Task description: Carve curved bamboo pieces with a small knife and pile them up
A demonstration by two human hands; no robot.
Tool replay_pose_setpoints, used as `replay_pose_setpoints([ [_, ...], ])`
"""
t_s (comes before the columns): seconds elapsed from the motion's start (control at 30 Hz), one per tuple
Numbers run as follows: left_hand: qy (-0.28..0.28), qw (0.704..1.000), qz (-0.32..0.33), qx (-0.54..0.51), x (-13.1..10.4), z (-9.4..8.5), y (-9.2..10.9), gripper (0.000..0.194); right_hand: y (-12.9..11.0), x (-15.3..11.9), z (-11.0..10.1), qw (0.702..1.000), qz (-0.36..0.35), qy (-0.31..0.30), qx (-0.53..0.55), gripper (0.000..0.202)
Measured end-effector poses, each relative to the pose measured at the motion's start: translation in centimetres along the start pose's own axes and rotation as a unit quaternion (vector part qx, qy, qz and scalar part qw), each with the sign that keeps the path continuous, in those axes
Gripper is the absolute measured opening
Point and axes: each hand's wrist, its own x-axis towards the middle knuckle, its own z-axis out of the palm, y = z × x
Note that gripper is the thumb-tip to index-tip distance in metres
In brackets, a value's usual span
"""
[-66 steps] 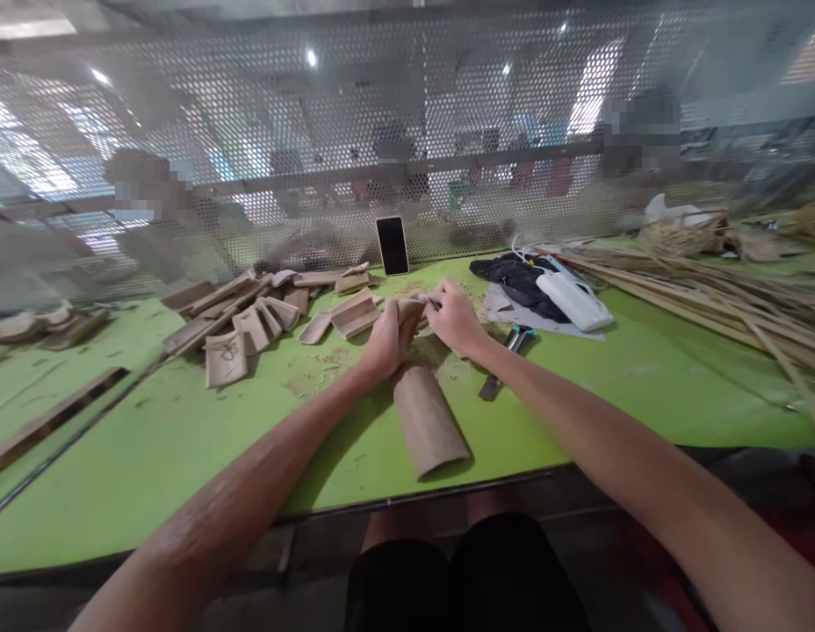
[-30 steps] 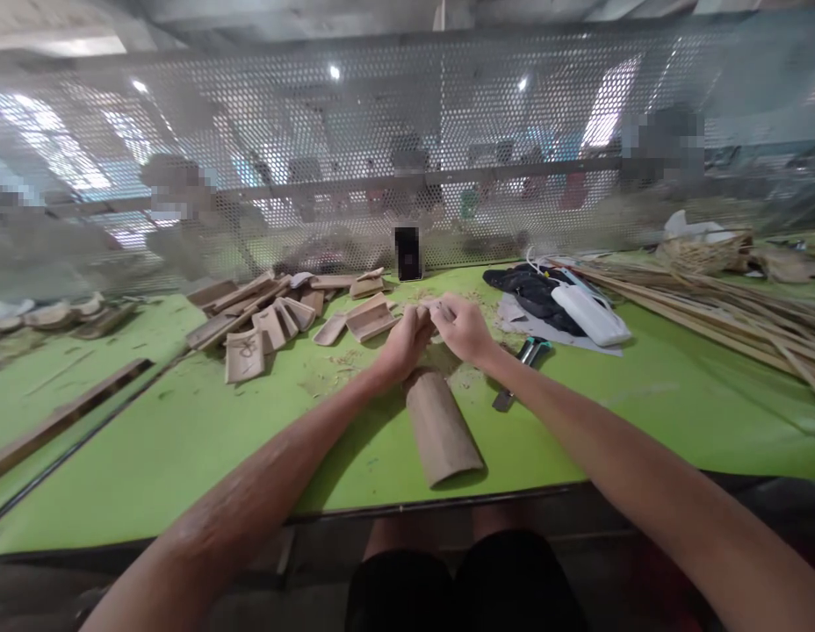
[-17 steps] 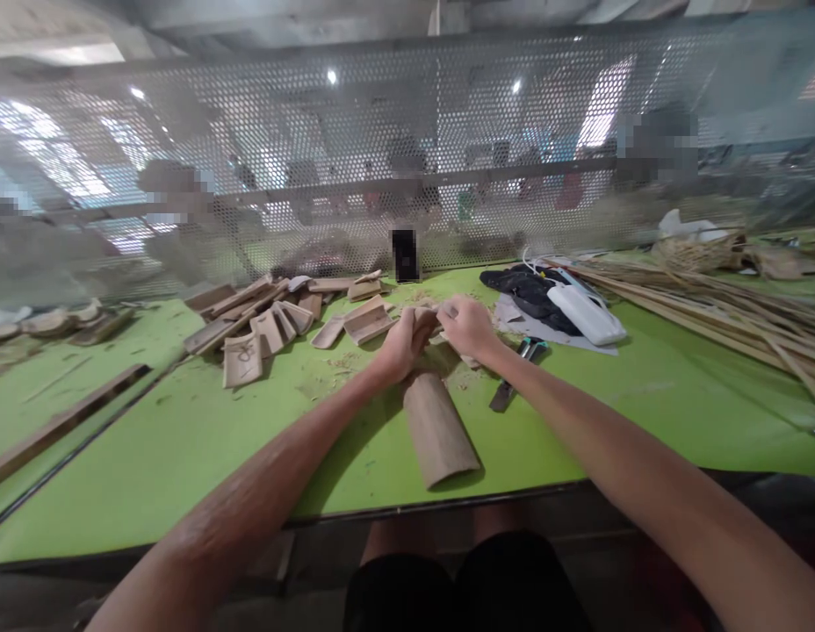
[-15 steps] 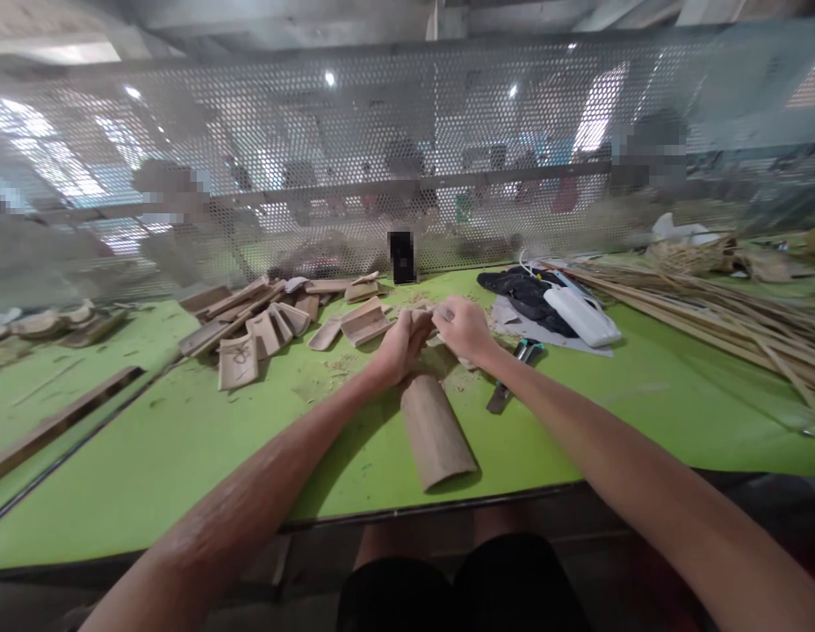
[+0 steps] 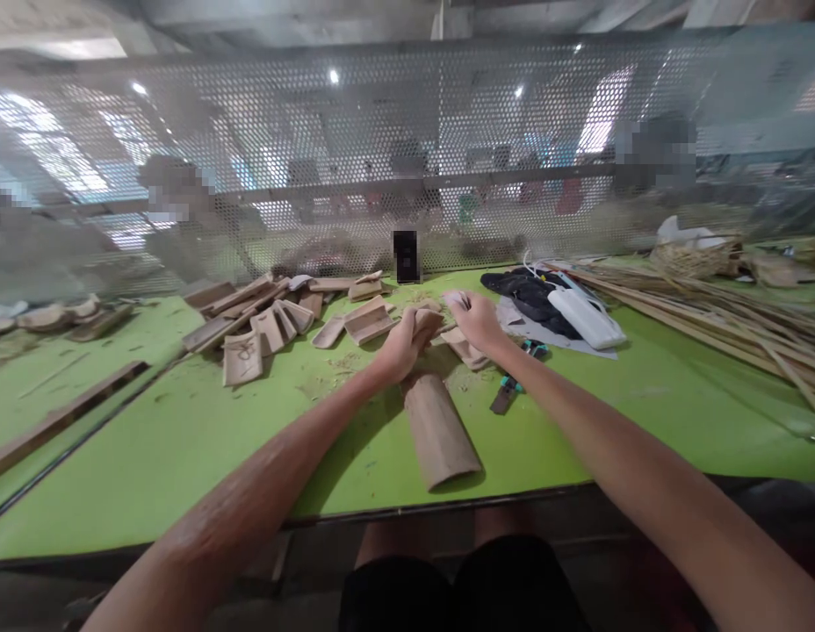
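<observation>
My left hand is closed around a small bamboo piece, held above the green table. Just right of it, my right hand is closed on a small pale, sheet-like piece, partly hidden by the fingers. The two hands are slightly apart. Nearer to me lies a half-round bamboo section, hollow side down. A curved bamboo piece and scattered shavings lie beneath the right hand. Beside the right forearm is a dark-bladed cutter with turquoise parts.
Cut bamboo pieces are heaped at the left. A black cloth and a white bottle-like object lie to the right, by long bamboo strips. A perforated metal screen stands behind, with people beyond it.
My right hand has moved right and away from the left hand, uncovering more of the held bamboo piece and the curved piece below. The left hand stays nearly in place.
</observation>
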Motion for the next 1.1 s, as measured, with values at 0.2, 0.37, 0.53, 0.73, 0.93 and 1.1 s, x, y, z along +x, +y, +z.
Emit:
replay_pose_setpoints([
  [0.2,0.016,1.0,-0.013,0.001,0.0,-0.6,-0.4,0.024,-2.1,-0.9,0.2,0.988,-0.048,-0.051,0.137,0.023],
  [0.37,0.03,0.998,0.008,-0.059,0.2,-0.5,-0.3,0.026,-2.9,-1.5,0.3,0.986,-0.077,-0.075,0.131,0.024],
  [0.53,0.015,0.992,0.008,-0.123,0.3,0.0,-0.1,0.014,-4.2,-2.3,0.1,0.982,-0.117,-0.098,0.109,0.025],
  [0.73,-0.002,0.992,0.021,-0.122,0.1,-0.1,0.5,0.021,-3.1,-1.7,0.2,0.995,-0.073,-0.053,0.045,0.025],
  [0.93,-0.004,0.994,0.057,-0.091,0.0,-0.1,0.6,0.015,-4.2,-2.0,0.2,0.991,-0.113,-0.052,0.043,0.025],
  [1.1,-0.019,0.995,0.042,-0.09,0.0,-0.1,0.4,0.023,-3.4,-1.8,0.2,0.996,-0.088,-0.024,0.011,0.019],
])
